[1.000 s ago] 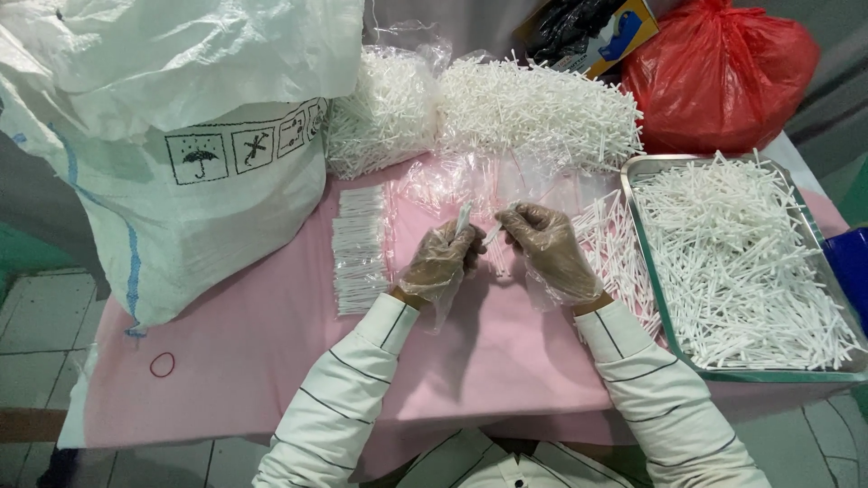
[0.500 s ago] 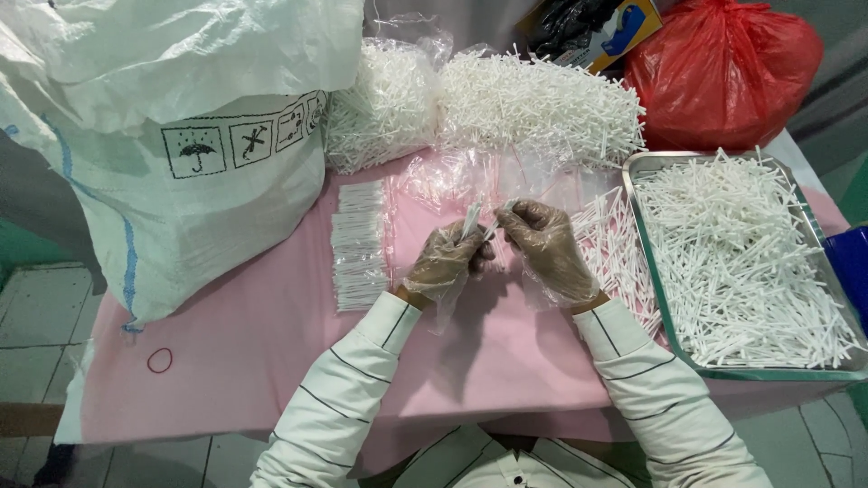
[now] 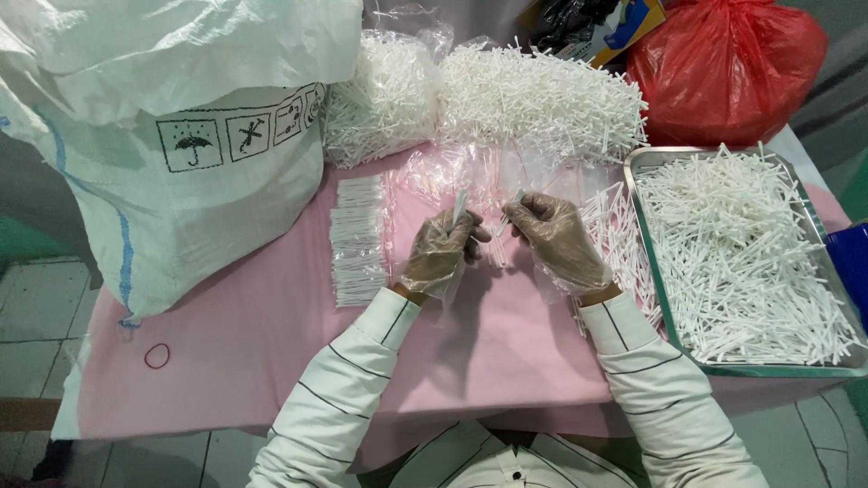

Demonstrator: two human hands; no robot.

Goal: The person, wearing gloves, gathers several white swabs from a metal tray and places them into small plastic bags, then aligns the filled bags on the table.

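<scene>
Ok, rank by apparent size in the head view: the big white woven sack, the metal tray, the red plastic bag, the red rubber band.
1. White woven sack
2. Metal tray
3. Red plastic bag, partly cut off by the frame, so less sure
4. Red rubber band

This looks like a small packing workshop, a hand-assembly station rather than a home or shop. A worktop (image 3: 271,361) covered in pink cloth carries bulk stock: loose heaps of thin white sticks (image 3: 542,95), more of them filling a metal tray (image 3: 644,217), and a neat row of finished clear sleeves (image 3: 358,239). A big woven sack (image 3: 208,181) with handling pictograms stands at one side, a stuffed red plastic bag (image 3: 723,72) at the back. The left hand (image 3: 438,253) and right hand (image 3: 556,239) wear thin disposable gloves. Plain floor tiles (image 3: 27,325) show below
</scene>
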